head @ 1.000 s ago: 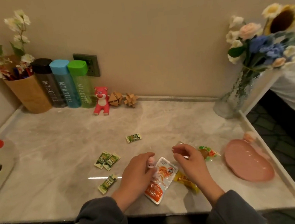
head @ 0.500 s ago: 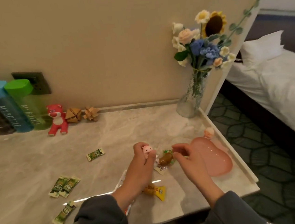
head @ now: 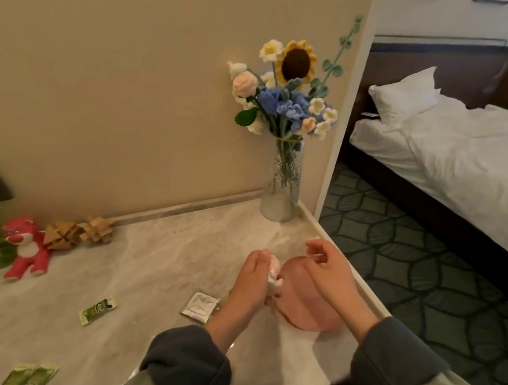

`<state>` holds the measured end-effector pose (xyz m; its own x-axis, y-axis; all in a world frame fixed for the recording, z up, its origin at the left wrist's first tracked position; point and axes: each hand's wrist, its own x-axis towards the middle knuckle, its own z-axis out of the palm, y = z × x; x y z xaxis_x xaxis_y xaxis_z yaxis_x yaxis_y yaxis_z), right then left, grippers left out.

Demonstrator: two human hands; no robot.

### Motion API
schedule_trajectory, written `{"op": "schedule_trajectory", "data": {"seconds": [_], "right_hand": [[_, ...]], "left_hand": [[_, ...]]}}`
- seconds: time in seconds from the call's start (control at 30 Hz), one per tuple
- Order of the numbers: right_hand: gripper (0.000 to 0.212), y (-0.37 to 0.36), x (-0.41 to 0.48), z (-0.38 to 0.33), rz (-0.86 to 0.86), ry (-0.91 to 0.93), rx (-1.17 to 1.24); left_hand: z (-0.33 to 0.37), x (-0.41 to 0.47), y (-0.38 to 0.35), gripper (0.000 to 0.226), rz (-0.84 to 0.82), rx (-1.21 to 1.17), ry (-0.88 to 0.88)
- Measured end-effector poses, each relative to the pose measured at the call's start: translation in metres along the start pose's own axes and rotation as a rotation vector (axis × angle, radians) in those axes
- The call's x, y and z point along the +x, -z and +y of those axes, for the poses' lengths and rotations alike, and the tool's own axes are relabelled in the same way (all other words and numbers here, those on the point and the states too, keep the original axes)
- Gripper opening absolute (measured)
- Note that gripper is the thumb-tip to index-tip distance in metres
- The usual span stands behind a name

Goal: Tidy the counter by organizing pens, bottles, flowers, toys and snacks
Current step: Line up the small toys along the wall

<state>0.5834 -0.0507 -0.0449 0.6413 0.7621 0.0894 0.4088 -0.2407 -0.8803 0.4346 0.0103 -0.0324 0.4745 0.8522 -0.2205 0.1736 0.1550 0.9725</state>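
The left hand (head: 251, 281) grips a small pink toy (head: 275, 278) just over the left edge of the pink tray (head: 312, 313), nearer it than the right hand (head: 330, 267), whose curled fingers may hold nothing.

beige wall (head: 115, 97), patterned green carpet (head: 422, 269), white bed (head: 464, 155).

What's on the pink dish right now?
The bare strip of the pink dish between the hands shows nothing lying on it. The left hand holds a small pink toy over its left edge. The right hand covers its right side, so that part is unseen.
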Motion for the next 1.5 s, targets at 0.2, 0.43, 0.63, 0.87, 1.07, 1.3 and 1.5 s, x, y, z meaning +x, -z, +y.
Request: {"op": "schedule_trajectory", "data": {"seconds": [0.2, 0.43, 0.63, 0.87, 1.07, 1.3, 1.5], "right_hand": [[0.032, 0.007, 0.024, 0.014, 0.038, 0.032, -0.081], [0.056, 0.007, 0.050, 0.025, 0.005, -0.002, -0.216], [0.052, -0.002, 0.063, 0.031, -0.085, -0.046, -0.283], [0.045, -0.016, 0.074, 0.019, -0.086, 0.028, -0.165], [0.046, -0.055, 0.077, -0.011, -0.247, 0.044, -0.007], [0.039, -0.127, 0.073, -0.059, -0.442, 0.162, -0.018], [0.036, -0.191, 0.075, -0.101, -0.532, 0.212, 0.016]], "left_hand": [[0.009, 0.022, -0.017, 0.040, -0.044, -0.007, 0.090], [0.015, 0.053, -0.028, 0.034, -0.093, -0.013, 0.228], [0.012, 0.059, -0.014, 0.034, -0.080, -0.008, 0.122], [0.010, 0.061, 0.004, 0.030, 0.020, -0.100, 0.030], [0.006, 0.058, 0.045, 0.038, 0.162, -0.072, -0.038], [0.000, 0.054, 0.131, 0.039, 0.370, -0.010, -0.107], [-0.002, 0.062, 0.199, 0.042, 0.449, 0.106, -0.121]]}}
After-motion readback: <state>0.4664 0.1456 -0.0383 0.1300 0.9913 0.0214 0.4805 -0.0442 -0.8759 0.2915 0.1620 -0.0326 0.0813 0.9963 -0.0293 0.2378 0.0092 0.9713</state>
